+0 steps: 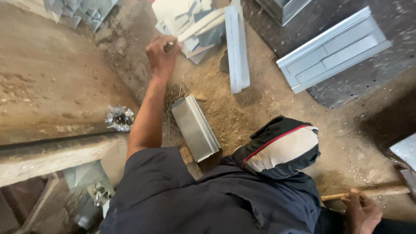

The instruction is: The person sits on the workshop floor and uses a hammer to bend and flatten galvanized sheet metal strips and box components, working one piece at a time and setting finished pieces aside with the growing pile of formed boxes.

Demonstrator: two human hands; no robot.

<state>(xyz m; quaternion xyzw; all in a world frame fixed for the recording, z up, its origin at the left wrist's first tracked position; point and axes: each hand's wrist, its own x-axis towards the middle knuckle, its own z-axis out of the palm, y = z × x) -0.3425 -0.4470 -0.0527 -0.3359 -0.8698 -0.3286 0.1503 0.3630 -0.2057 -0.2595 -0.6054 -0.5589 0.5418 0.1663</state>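
Left hand [162, 51] clamped on a metal strip [200, 25] in the pile [182, 17] at top centre, not lifted clear yet; right hand [362, 212] closed around a wooden handle [381, 192], lower right; folded channel [196, 127] lies on the floor mid-frame.

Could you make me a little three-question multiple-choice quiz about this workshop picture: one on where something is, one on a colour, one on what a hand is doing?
1. Where does the folded metal channel lie?
A. on the dirt floor beside the left arm
B. on top of the pile of sheets
C. in the right hand

2. What colour is the thin stripe on the dark cap?
A. green
B. red
C. yellow

3. What is the right hand doing?
A. lying flat and open
B. pointing upward
C. closed around a wooden handle

Answers: 1 A, it rests on the floor right of the forearm. 2 B, a red line edges the pale panel. 3 C, its fingers wrap the handle, while the left hand grips a strip at the pile of sheets.
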